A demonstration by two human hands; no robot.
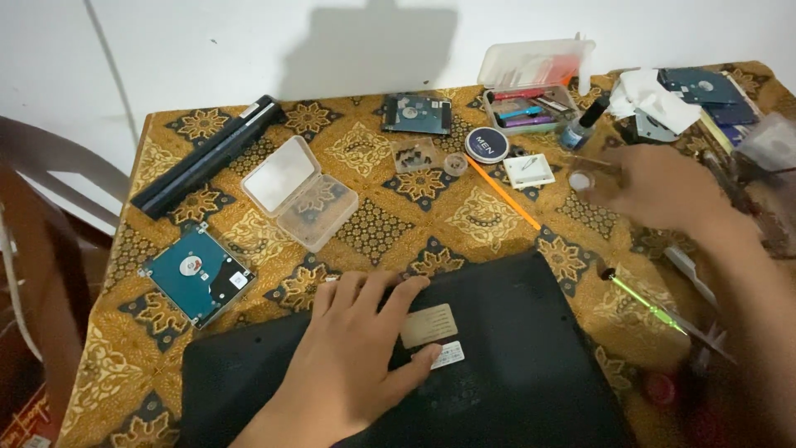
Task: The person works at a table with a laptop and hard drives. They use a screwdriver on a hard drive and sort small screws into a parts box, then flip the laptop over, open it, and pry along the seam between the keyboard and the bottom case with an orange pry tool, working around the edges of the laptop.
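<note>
White wall is seen behind a table (390, 228) covered with a gold and black patterned cloth, which fills most of the view.

Largest item: a black laptop (514, 365), laid bottom-up at the near edge. The left hand (352, 361) is laid flat on its base, fingers spread, nothing gripped. The base cover is judged to be still in place; no opened bay is visible.

Beyond the left hand, toward the far left corner, a long black battery pack (207, 153) is laid diagonally. Just to the left of the left hand a bare hard drive (197, 274) is placed, board side up. Ahead of the fingers a clear plastic case (300, 192) is left open.

The right hand (663, 187) is extended well to the right, blurred; whether anything is pinched cannot be told. A small white cap (580, 180) is seen at its fingertips. Near it, an orange pencil (502, 192), a round dark tin (486, 144), a small bottle (582, 124) and a clear tool box (531, 95) are found. A green-shafted screwdriver (647, 305) is laid below the right wrist.

Open cloth is available between the two hands; the right and far edges are crowded, and the laptop is placed close to the near edge.
</note>
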